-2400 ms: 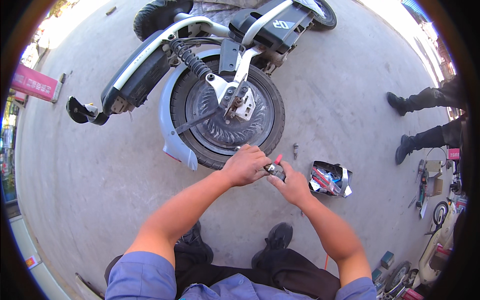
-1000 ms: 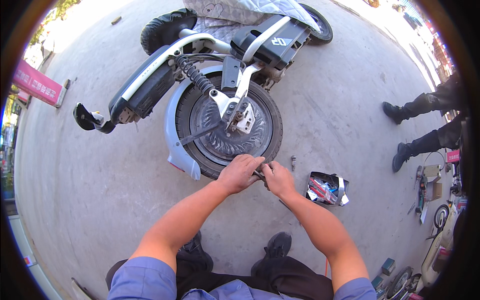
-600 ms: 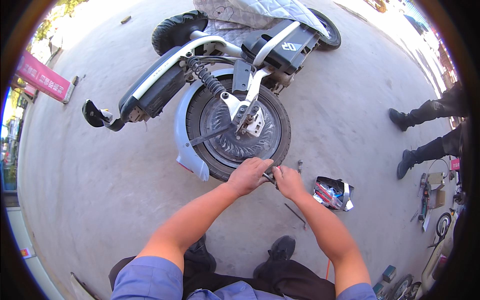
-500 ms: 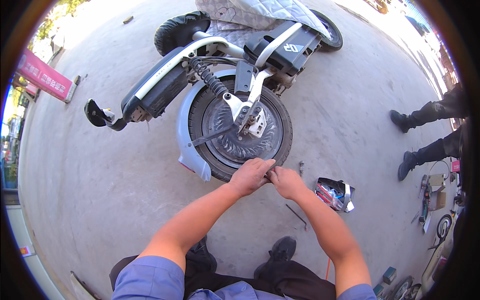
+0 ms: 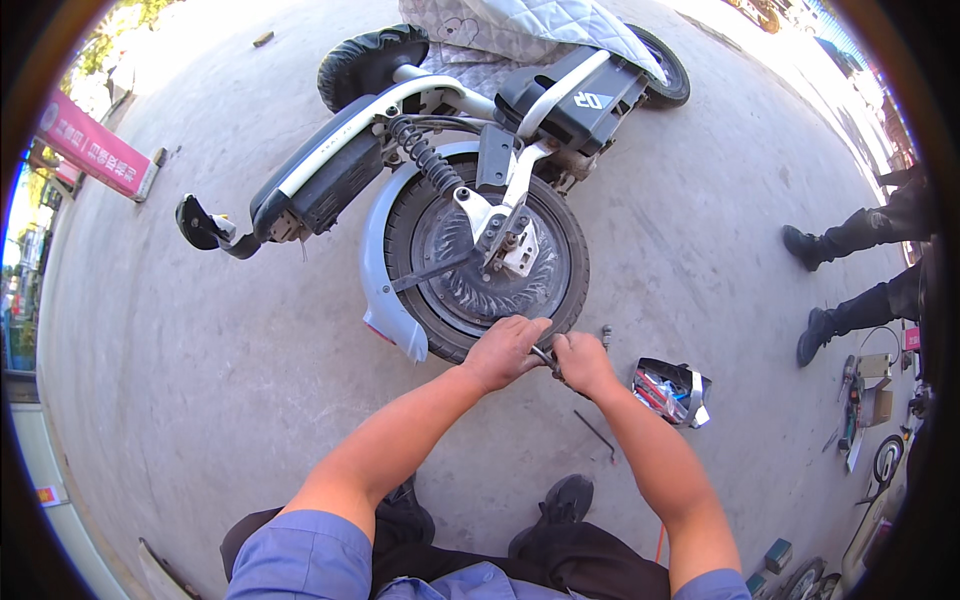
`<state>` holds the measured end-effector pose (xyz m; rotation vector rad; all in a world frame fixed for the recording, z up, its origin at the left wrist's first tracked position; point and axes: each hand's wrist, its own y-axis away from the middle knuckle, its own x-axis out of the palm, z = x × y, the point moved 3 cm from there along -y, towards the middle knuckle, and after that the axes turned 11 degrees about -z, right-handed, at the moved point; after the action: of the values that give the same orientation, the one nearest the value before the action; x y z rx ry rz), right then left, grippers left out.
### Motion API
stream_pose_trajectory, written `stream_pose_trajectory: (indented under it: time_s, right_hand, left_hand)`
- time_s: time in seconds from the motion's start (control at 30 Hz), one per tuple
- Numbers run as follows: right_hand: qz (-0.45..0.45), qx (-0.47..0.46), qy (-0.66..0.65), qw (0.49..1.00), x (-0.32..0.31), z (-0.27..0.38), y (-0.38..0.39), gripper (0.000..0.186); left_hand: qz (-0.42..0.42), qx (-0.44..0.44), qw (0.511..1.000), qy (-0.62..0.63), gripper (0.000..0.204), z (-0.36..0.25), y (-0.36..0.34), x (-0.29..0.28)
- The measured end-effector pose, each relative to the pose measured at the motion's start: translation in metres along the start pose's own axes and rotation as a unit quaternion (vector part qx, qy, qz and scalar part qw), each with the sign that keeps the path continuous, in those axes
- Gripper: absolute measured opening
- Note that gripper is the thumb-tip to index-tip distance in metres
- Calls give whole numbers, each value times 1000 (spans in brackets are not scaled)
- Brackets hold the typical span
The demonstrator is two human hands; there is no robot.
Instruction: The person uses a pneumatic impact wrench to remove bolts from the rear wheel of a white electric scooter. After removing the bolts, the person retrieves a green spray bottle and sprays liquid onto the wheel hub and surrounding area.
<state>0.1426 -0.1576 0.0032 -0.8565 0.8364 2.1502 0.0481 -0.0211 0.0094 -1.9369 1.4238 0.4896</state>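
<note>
An electric scooter (image 5: 572, 100) lies on its side, its rear wheel turned up in front of me. At the near edge of that wheel's black tyre (image 5: 577, 262), my left hand (image 5: 503, 352) is closed, with its fingers over the tyre's edge; what they grip is hidden. Just to the right, my right hand (image 5: 588, 363) forms a fist around a slim metal bar (image 5: 544, 356). A short length of the bar shows between the two hands. Beside the wheel is a light blue mudguard (image 5: 397, 330).
To the right sit an open black bag of tools (image 5: 668, 392), a small metal fitting (image 5: 607, 335) and a thin rod (image 5: 596, 434). Another person's legs (image 5: 850, 235) stand further right. A pink barrier (image 5: 100, 150) is at far left; more tools (image 5: 852, 405) lie at far right.
My right hand has shifted slightly right, away from the left, and the metal bar now shows between them. The left hand stays at the tyre. The whole view has shifted slightly.
</note>
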Motion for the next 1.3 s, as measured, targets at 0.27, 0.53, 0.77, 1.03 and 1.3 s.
stream_pose_trajectory:
  time_s: [0.27, 0.53, 0.77, 1.03, 1.3]
  right_hand:
    - [86, -133, 39, 987, -7, 30, 9, 40]
    - [-46, 10, -5, 999, -2, 6, 2, 39]
    - [76, -122, 70, 987, -10, 31, 6, 37]
    - [20, -41, 48, 998, -3, 23, 5, 37]
    - [-7, 142, -226, 964, 3, -10, -7, 29]
  left_hand:
    - [0, -10, 1000, 4, 62, 10, 6, 6]
    - [25, -34, 999, 5, 60, 4, 1, -1]
    - [-16, -35, 999, 4, 56, 8, 5, 3]
    - [-16, -55, 998, 16, 55, 5, 3, -2]
    - [-5, -75, 997, 4, 56, 5, 2, -4]
